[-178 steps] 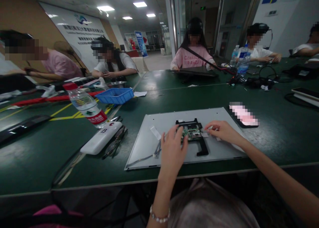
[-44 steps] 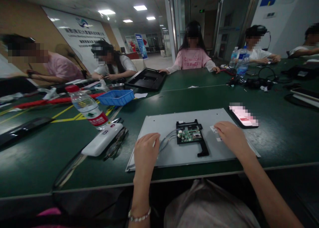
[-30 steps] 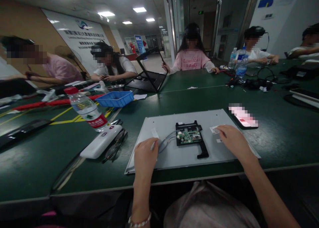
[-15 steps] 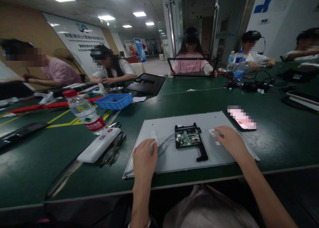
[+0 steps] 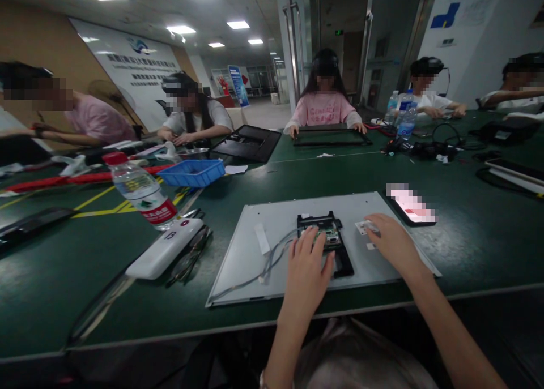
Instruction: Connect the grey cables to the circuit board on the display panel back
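Note:
A flat grey panel (image 5: pixel 242 247) lies on the green table in front of me. On its middle sits a black bracket (image 5: pixel 345 261) with a green circuit board (image 5: pixel 334 238). My left hand (image 5: pixel 306 264) is over the board's left part, fingers apart, holding nothing, and hides part of it. Grey cables (image 5: pixel 278 250) run from the board to the panel's lower left. A white strip (image 5: pixel 262 239) lies at the panel's left. My right hand (image 5: pixel 393 243) is at the panel's right, its fingertips on a small whitish piece by a printed label (image 5: pixel 361 228).
Left of the panel are a white power bank (image 5: pixel 165 250), glasses (image 5: pixel 191 256), a water bottle (image 5: pixel 142 193) and a blue tray (image 5: pixel 193 174). A phone (image 5: pixel 410 205) lies to the right. Across the table a person holds a black frame (image 5: pixel 331 144).
My left hand has left the white strip and moved right, over the board, with its fingers spread. The person opposite has lowered the black frame to the table.

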Available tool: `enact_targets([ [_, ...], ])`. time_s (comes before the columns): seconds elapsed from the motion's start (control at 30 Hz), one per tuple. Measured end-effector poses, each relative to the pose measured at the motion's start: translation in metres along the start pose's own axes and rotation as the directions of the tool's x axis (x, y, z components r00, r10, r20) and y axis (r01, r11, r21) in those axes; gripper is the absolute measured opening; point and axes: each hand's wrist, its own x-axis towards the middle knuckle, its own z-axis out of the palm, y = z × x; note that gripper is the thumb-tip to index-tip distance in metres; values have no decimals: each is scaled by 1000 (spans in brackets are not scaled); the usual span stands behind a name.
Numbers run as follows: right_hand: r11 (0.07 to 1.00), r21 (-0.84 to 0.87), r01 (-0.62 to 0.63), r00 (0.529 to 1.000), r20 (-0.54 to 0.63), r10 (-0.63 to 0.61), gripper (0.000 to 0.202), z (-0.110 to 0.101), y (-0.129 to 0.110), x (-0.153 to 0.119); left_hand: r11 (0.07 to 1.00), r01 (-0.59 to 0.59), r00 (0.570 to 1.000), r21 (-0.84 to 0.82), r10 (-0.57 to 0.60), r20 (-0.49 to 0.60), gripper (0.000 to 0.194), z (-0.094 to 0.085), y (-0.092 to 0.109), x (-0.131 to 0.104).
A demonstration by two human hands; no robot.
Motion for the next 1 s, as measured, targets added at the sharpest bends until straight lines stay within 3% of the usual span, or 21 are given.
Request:
enact_targets([
  [0.13, 999, 23, 40, 999, 4, -40, 32, -8, -17, 2, 999, 15, 997, 40, -18, 78, 40, 9, 0, 1],
  [0.27, 974, 144, 172, 981, 68, -184, 33, -22, -54, 19, 999, 10, 994, 46, -15, 112, 40, 8, -1, -1],
  [0.37, 913, 258, 315, 924, 139, -358, 29, -19, -79, 47, 999, 2, 994, 41, -7, 111, 40, 7, 1, -1],
  [0.47, 877, 287, 385, 870, 203, -448, 29, -1, -93, 80, 999, 2, 995, 42, -6, 100, 41, 8, 2, 0],
  [0.67, 911, 192, 366, 846, 340, -411, 23, 38, -99, 110, 999, 0, 995, 42, -4, 100, 39, 9, 1, 0],
  [1.0, 925, 107, 365, 865, 328, -379, 23, 37, -98, 107, 999, 3, 994, 44, -7, 106, 40, 8, 1, -2],
])
